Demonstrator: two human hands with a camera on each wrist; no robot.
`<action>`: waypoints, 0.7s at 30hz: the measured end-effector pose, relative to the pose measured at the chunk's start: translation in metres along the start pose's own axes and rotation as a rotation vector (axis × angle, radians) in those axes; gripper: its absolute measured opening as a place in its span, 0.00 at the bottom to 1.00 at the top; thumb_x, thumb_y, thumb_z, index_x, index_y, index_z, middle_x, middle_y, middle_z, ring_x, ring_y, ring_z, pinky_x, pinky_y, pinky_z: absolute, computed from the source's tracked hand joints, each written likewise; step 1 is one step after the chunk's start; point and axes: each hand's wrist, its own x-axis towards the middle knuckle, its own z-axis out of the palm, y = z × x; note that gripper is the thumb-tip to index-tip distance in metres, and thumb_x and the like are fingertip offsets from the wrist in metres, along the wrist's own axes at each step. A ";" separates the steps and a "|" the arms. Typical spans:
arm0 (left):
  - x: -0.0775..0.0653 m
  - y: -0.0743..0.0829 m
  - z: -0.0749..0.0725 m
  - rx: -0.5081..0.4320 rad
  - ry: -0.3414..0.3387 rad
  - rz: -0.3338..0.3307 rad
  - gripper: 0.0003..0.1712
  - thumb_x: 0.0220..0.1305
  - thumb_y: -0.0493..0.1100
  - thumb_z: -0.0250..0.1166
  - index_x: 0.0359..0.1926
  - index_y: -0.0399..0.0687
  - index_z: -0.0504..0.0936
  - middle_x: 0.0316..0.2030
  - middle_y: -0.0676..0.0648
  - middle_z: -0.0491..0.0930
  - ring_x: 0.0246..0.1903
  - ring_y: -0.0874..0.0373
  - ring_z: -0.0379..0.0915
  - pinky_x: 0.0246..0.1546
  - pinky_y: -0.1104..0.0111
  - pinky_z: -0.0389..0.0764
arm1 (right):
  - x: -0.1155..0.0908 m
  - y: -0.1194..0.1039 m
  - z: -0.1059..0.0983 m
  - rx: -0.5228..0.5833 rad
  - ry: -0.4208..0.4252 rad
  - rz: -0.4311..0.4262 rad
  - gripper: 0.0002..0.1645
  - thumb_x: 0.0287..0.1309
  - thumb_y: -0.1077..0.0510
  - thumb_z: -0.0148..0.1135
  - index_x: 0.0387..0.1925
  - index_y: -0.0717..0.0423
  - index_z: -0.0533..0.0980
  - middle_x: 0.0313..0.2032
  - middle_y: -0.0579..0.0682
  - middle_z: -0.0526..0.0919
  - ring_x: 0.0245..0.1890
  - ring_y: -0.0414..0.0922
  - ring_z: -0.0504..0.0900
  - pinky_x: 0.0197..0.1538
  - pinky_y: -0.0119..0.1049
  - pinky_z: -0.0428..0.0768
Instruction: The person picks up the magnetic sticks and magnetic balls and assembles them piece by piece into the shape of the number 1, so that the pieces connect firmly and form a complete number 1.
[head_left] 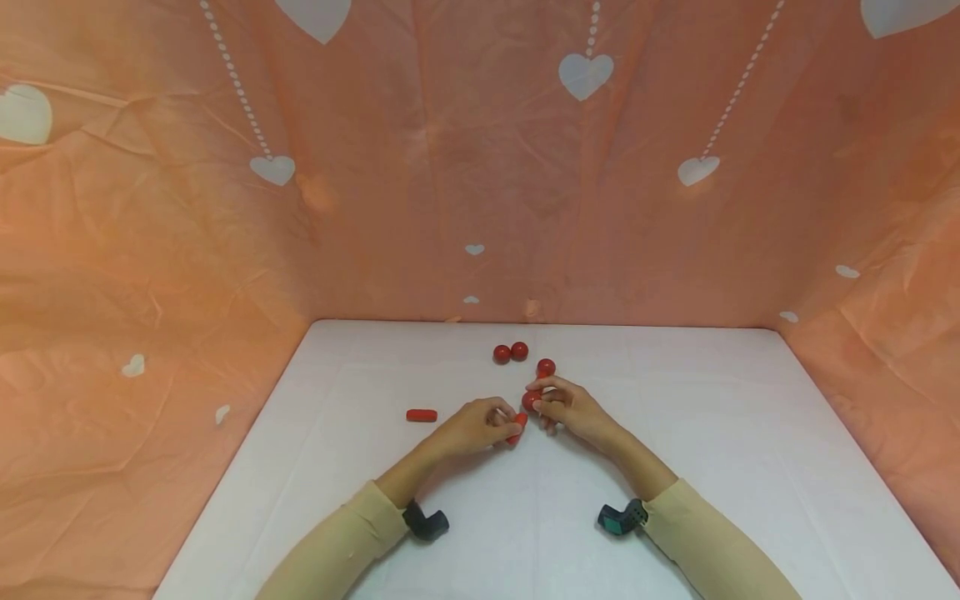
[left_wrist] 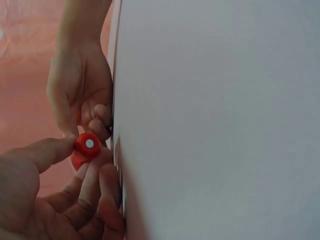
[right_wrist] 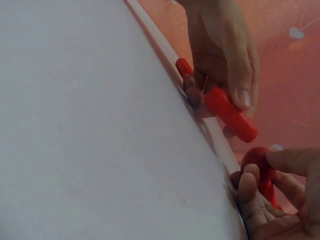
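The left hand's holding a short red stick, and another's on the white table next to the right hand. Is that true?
Not quite: the other short red plastic-looking stick lies on the white table beside the left hand, as the head view shows. The rest is true.

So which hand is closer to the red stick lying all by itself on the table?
Left. The left hand is just beside that red stick, not touching it, holding another stick. The right hand is farther away, past the left hand, holding a red ball.
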 end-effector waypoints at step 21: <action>0.007 0.005 0.006 0.038 0.012 -0.022 0.17 0.74 0.50 0.70 0.53 0.43 0.85 0.32 0.53 0.86 0.30 0.60 0.80 0.32 0.69 0.79 | 0.000 0.001 0.001 0.020 -0.005 -0.028 0.22 0.77 0.62 0.61 0.67 0.66 0.74 0.36 0.59 0.84 0.30 0.44 0.82 0.35 0.33 0.84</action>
